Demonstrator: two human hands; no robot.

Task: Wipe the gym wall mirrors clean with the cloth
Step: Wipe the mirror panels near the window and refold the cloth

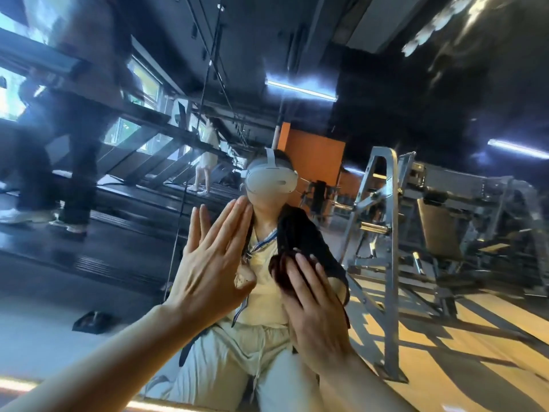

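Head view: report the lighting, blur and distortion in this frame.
Head view: wide-angle lens bends and tilts the mirror scene; strip lights flare bluish white on the dark reflected ceiling; sunlight lays bright stripes and hard shadows on the reflected floor beneath the weight machine; left edge and top right corner smear with blur; the left hand, flat, and the right hand, pressing the dark cloth, stay fairly sharp.

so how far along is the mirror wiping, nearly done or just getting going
Mid-wipe, and progress is hard to judge. In hand: the right hand presses the dark cloth flat against the mirror with straight fingers, while the left hand rests open on the glass beside it. Done: the reflection around the hands reads clearly. Left: whitish smears show at the upper right, well above the cloth.
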